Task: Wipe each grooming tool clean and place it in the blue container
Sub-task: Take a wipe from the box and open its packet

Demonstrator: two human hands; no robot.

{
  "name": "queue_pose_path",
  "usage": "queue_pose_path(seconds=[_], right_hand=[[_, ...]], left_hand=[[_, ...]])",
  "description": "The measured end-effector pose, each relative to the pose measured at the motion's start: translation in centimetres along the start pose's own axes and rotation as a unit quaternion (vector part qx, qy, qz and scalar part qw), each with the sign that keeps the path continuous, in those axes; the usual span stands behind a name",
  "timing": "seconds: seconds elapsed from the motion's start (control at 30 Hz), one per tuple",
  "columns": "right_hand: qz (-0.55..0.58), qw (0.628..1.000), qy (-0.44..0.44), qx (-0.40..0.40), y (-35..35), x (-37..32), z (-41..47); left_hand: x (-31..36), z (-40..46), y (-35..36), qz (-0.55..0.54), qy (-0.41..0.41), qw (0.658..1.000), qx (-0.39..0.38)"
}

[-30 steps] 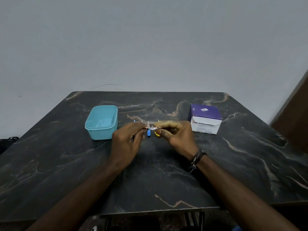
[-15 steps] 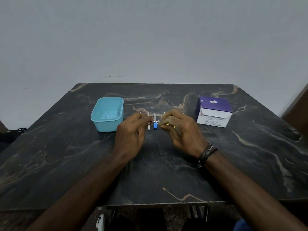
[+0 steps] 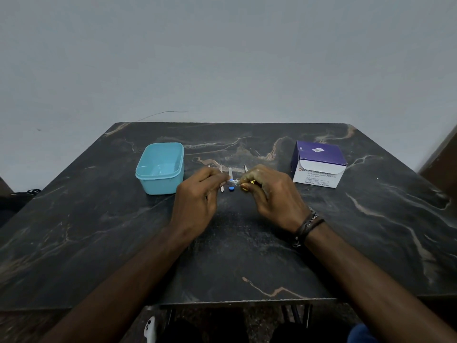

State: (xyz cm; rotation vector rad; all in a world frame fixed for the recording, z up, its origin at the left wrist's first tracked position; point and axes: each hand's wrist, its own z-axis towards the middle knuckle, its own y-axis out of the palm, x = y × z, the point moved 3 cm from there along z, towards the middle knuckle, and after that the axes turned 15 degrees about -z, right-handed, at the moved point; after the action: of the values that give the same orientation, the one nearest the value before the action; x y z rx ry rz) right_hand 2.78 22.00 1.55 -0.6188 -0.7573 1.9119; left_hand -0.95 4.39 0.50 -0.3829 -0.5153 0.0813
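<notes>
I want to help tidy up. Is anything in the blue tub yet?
No, the blue container shows only its bare bottom, and the small tools lie on the table beside it.

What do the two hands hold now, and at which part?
Left hand and right hand pinch a small white item by its opposite ends; what it is cannot be told.

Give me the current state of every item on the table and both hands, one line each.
Blue container: open, upright, nothing visible inside.
Swab box: on the table, front flap open.
Blue-handled tool: lying on the table.
Small white piece: pinched between both hands; too small to identify.
Left hand: pinching it.
Right hand: pinching it.
</notes>
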Motion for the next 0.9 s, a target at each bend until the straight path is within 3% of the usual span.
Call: queue_pose_path(seconds=[0.3, 0.57, 0.9], right_hand=[[-0.033, 0.999, -0.002, 0.000, 0.14, -0.27, -0.14], [-0.141, 0.989, -0.025, -0.020, -0.01, -0.90, -0.20], [-0.073, 0.994, 0.062, 0.047, -0.66, -0.02, -0.15]], left_hand=[[0.00, -0.07, 0.18, -0.003, -0.002, 1.000, -0.010], [-0.23, -0.09, 0.41, -0.003, -0.015, 1.000, -0.021], [-0.19, -0.13, 0.49, 0.005, -0.024, 0.999, -0.029]])
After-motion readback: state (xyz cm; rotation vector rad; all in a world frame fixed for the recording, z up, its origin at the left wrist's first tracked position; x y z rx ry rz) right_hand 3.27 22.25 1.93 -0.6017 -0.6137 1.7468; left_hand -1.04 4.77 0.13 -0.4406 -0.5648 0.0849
